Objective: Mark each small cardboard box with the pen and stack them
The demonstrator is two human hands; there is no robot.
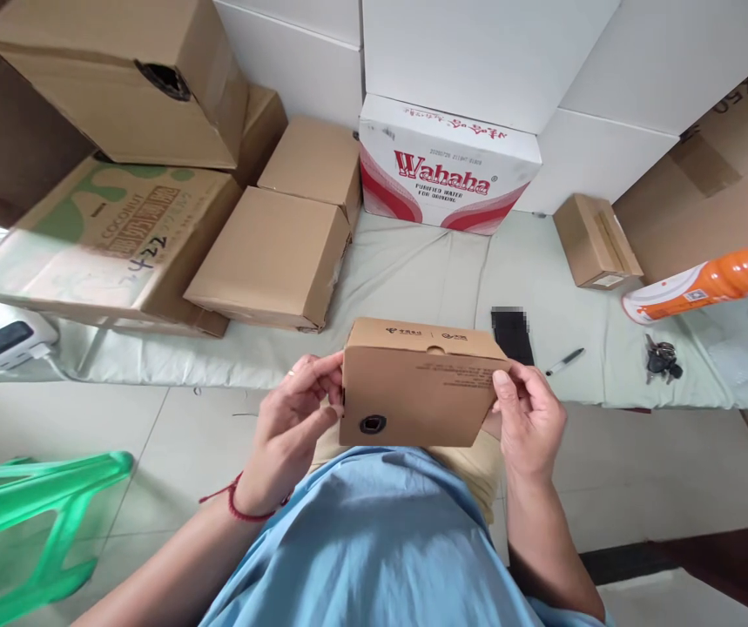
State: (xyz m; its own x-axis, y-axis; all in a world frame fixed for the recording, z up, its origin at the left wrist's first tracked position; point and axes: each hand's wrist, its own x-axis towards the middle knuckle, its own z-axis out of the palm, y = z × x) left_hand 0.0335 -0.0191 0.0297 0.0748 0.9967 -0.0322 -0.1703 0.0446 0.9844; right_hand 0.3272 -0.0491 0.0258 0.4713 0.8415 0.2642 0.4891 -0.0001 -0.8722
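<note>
A small brown cardboard box (413, 383) with printed text and a round hole in its front face is held up in front of my blue shirt. My left hand (292, 422) grips the box's left end, fingers curled on its edge; a red cord is tied round that wrist. My right hand (527, 414) grips the right end, thumb on the front face. Both hands are closed on the box.
A pale green sheet (413, 270) covers a low platform holding several brown cartons (272, 257), a white and red Wahaha water carton (445, 165), a black phone (512, 335), a pen (564, 360), keys (661, 357) and an orange spray can (713, 280). A green plastic stool (27, 514) stands lower left.
</note>
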